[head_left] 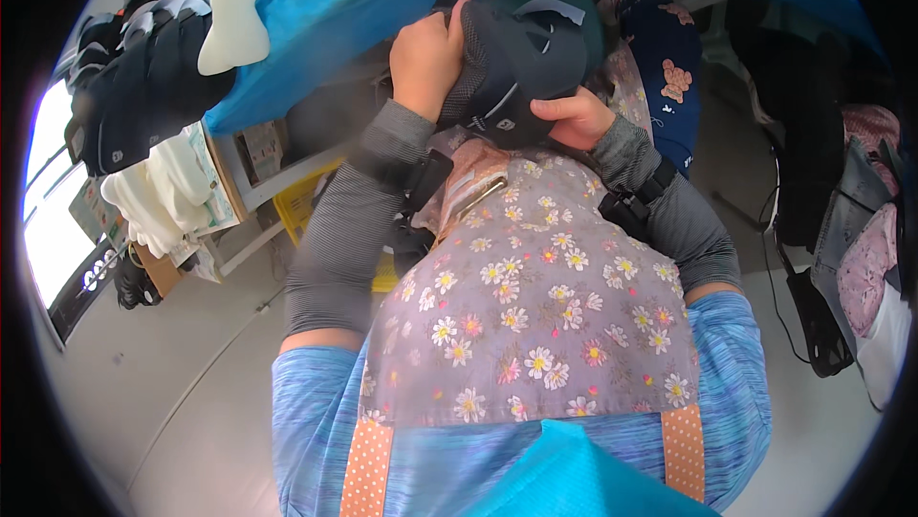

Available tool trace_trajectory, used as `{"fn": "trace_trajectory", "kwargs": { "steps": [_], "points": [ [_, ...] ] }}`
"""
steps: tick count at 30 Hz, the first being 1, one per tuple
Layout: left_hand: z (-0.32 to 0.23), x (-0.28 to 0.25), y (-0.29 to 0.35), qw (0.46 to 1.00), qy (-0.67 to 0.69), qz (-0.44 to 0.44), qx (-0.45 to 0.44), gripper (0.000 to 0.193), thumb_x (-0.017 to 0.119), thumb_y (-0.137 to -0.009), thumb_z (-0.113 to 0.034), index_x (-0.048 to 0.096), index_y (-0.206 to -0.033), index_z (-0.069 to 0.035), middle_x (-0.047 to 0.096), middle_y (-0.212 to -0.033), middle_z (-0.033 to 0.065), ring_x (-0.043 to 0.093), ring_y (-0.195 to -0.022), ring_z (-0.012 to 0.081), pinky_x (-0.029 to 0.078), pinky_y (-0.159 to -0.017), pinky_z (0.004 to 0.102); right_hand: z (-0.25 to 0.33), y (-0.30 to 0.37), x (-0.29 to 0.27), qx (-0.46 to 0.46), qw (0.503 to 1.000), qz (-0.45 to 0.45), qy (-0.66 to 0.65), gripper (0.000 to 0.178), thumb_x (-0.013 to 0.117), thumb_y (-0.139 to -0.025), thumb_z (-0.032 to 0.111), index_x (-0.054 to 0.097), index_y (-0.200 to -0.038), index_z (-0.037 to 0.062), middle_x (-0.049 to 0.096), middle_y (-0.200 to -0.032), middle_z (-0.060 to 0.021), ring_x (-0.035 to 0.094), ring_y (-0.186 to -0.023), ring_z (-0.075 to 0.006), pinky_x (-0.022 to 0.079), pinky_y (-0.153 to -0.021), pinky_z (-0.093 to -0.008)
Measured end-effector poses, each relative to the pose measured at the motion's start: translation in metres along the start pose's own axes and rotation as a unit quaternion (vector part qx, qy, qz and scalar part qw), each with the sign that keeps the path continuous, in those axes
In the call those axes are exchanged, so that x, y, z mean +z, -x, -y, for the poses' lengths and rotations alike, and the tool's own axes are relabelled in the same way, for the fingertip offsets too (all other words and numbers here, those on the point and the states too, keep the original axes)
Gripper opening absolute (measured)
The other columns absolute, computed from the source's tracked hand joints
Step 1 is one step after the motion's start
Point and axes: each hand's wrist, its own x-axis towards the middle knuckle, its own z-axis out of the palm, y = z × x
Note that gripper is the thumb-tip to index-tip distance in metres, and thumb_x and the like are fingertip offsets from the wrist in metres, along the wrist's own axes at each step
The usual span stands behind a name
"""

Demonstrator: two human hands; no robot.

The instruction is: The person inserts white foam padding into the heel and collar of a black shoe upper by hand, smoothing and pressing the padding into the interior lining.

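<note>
A dark navy fabric piece (521, 63) with mesh-like panels, light curved trim and a small pale mark is held up in front of my apron. My left hand (427, 60) grips its left side, thumb pointing up along the edge and fingers partly hidden behind it. At its lower right edge, my right hand (579, 120) pinches it with the thumb across the front; those fingers are mostly hidden too. A pale grey-white strip (553, 10) shows at the top of the piece. Whether it is a sleeve, a brace or a pouch I cannot tell.
A blue-covered table (344, 0) spans the far side, with a white wavy-edged piece (234, 10) on it. Similar dark pieces (143, 87) are piled at far left, above white pieces (163, 187). A yellow crate (301, 201) stands below. Clothes (865, 240) hang at right; cables trail down.
</note>
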Motion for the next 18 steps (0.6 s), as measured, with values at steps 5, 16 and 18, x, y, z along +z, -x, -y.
{"fn": "trace_trajectory", "kwargs": {
  "steps": [5,16,18],
  "points": [
    [0.014,0.016,-0.002,0.981,0.142,0.072,0.107,0.038,0.056,-0.096,-0.031,0.068,-0.079,0.001,0.064,-0.075,0.0251,0.064,-0.076,0.0429,0.051,-0.066,0.0483,0.004,0.003,-0.006,0.013,0.999,-0.006,0.034,0.05,0.067,-0.087,0.001,0.052,-0.135,0.0007,0.059,-0.13,-0.0104,0.055,-0.12,-0.0218,0.042,-0.106,-0.0384],
    [0.024,0.039,-0.004,0.976,0.198,0.062,0.06,0.035,0.056,-0.094,-0.028,0.069,-0.084,0.003,0.064,-0.08,0.0271,0.063,-0.08,0.0449,0.051,-0.07,0.0482,0.008,0.005,0.004,0.028,0.999,-0.03,0.002,0.057,0.069,-0.082,-0.001,0.051,-0.135,0.0001,0.06,-0.13,-0.0119,0.056,-0.12,-0.0254,0.042,-0.107,-0.0396],
    [0.01,0.021,-0.009,0.979,0.188,0.077,0.008,0.041,0.055,-0.096,-0.033,0.069,-0.081,0.003,0.064,-0.077,0.0269,0.063,-0.077,0.0452,0.051,-0.068,0.0481,0.008,0.003,0.006,0.022,0.999,-0.031,-0.001,0.056,0.069,-0.082,-0.001,0.052,-0.135,0.0001,0.06,-0.13,-0.0118,0.056,-0.12,-0.0253,0.042,-0.107,-0.0394]
  ]
}}
